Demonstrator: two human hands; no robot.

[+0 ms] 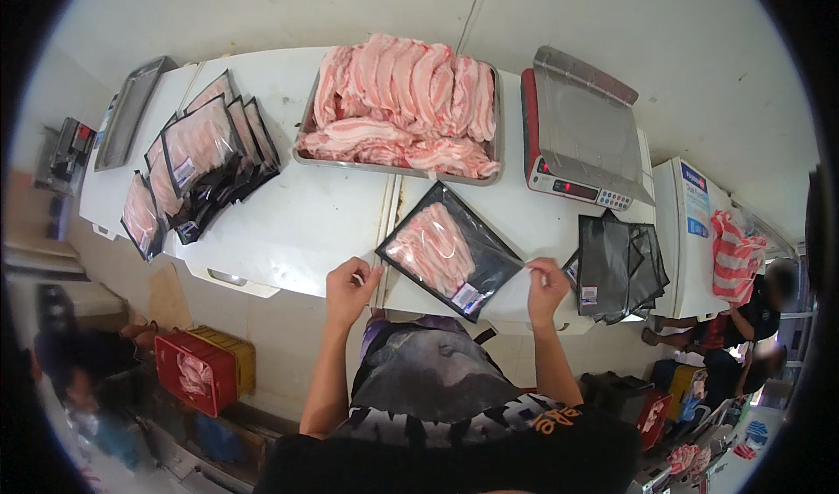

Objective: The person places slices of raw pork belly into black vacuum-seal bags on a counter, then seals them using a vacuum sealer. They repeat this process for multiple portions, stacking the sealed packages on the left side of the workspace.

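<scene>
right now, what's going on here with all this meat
The person's right hand pinches one corner of a black-edged pouch of sliced meat, with the left hand at the opposite corner, its grip unclear. Behind the pouch, a metal tray is heaped with loose meat slices. Filled pouches lie piled to the left; a scale and flat black pouches are on the right.

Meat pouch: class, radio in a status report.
Left hand at left corner, right hand at right corner. Pouch holds meat slices. Nothing lies on it. Meat tray just beyond.
</scene>
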